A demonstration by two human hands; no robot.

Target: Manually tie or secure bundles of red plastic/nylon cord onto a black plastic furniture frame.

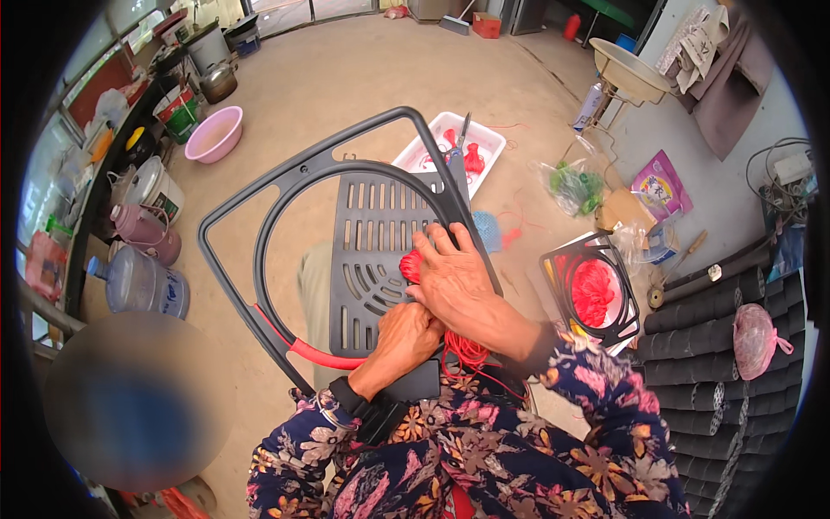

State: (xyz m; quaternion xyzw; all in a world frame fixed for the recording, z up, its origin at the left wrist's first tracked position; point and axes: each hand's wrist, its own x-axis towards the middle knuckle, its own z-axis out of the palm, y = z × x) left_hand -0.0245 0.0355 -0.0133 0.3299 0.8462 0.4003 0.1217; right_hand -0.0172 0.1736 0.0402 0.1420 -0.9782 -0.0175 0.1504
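Observation:
Across my lap lies a black plastic frame (pixel 328 154) with a large round opening, and a dark grey slatted panel (pixel 349 255) sits beneath it. Glossy red cord wrapping (pixel 324 355) covers part of the ring at its lower left. A bundle of red cord (pixel 410 267) shows between the thumb and index side of my right hand (pixel 458 281), whose fingers reach over the frame's right side. My left hand (pixel 402 340) is closed just below, touching the right; what it grips is hidden. Loose red cord (pixel 465 346) hangs beside my right wrist.
Ahead is a white tray (pixel 493 147) with red cord bundles and scissors (pixel 464 131). At right, another black frame (pixel 629 322) lies around red cord, beside stacked black rolls (pixel 692 346). A pink basin (pixel 213 135), a water jug (pixel 147 287) and a thermos (pixel 143 229) stand left.

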